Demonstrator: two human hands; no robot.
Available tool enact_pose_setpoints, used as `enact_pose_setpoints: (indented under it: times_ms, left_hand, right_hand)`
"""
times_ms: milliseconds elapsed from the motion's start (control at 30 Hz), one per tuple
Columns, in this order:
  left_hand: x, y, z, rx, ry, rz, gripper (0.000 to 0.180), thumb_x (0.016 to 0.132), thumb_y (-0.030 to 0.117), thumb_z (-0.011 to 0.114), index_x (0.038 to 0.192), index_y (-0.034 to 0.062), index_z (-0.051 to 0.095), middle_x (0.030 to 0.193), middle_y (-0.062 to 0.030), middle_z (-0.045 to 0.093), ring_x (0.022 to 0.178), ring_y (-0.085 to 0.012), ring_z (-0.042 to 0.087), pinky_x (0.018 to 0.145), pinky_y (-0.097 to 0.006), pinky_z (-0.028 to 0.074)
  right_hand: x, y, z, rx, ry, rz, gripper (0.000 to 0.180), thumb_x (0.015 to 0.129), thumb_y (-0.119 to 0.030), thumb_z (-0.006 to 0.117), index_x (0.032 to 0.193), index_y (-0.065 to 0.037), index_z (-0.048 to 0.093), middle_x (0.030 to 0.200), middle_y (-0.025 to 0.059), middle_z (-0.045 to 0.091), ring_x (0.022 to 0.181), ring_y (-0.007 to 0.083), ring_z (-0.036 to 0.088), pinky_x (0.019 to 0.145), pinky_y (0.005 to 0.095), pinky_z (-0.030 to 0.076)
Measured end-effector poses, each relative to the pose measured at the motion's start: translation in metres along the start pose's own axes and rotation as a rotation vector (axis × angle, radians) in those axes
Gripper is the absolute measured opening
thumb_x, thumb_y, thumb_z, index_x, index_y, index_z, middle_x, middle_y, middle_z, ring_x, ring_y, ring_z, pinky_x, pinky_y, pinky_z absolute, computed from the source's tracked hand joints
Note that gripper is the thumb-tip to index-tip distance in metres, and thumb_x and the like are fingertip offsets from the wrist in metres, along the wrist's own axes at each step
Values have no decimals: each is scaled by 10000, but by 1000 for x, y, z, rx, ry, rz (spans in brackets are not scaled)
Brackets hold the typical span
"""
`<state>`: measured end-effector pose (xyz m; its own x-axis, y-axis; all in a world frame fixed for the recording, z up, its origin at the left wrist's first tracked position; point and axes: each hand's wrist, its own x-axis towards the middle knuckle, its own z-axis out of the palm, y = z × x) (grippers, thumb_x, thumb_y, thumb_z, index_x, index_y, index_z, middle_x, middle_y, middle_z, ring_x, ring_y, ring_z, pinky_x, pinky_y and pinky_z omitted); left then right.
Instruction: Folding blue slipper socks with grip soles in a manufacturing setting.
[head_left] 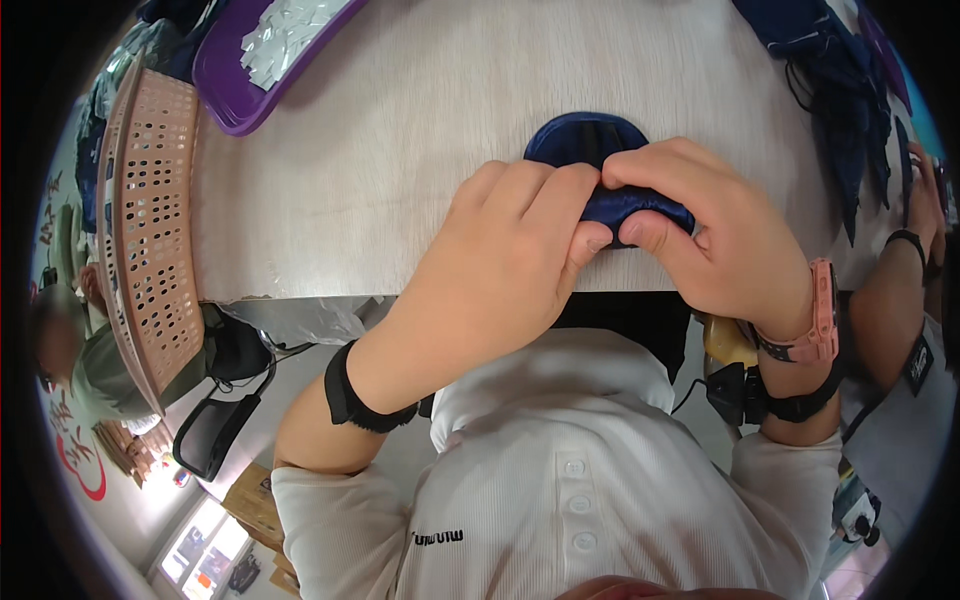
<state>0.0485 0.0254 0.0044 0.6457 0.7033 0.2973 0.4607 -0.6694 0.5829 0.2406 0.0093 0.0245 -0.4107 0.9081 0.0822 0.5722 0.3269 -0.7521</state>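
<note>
We note both hands meeting at the near edge of the pale wooden table (420,130). The left hand (490,270) and right hand (715,235) each pinch a dark blue satin eye mask (585,140). Left fingers (545,195) are curled and pressed together over the mask's near fold, thumb tucked under. Right fingers (660,160) lie bunched across the top, thumb pressing the shiny folded edge from below. The mask's far, rounded half lies flat on the table just beyond the fingertips; the near half is gathered between the two thumbs.

We see a black band on each wrist, and a pink watch (822,320) on the right.

Well to the left of the fingers stands a peach perforated basket (150,230), tilted on its side at the table edge. Beyond it, a purple tray (235,90) holds small white pieces. Far right of the fingers, a heap of dark blue fabric (850,90). Another person's arm (890,300) shows at the right rim.
</note>
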Motion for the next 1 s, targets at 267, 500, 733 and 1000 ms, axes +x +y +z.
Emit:
enact_pose_setpoints:
  times_ms: [267, 500, 733, 1000]
  left_hand:
    - [-4, 5, 4, 138, 88, -21, 280, 756, 124, 606, 1009, 28, 536, 961, -97, 563, 860, -273, 512, 765, -376, 408]
    - [-8, -4, -6, 267, 94, 214, 494, 591, 111, 714, 1050, 44, 544, 1019, -76, 546, 883, -249, 523, 760, -353, 417]
    - [-2, -7, -9, 172, -24, 92, 533, 570, 79, 722, 1069, 33, 539, 998, -84, 547, 872, -256, 522, 745, -349, 424]
    - [12, -4, -15, -20, -108, -60, 400, 714, 115, 632, 1083, 18, 510, 971, -129, 549, 880, -310, 502, 751, -379, 420]
  right_hand:
    - [8, 1, 0, 106, -41, 42, 195, 768, -120, 558, 941, -29, 571, 835, 138, 580, 783, 313, 534, 697, 358, 428]
    - [14, 2, -5, 205, -103, 165, 168, 763, -129, 552, 897, -36, 589, 839, 132, 594, 790, 303, 543, 697, 349, 432]
    - [-1, -4, -2, -383, 95, -202, 318, 681, -80, 652, 984, -21, 576, 1009, 116, 553, 898, 288, 545, 785, 340, 443]
    - [5, 16, 8, -194, 151, -238, 346, 661, -62, 666, 982, 1, 557, 990, 128, 544, 866, 307, 534, 763, 347, 440]
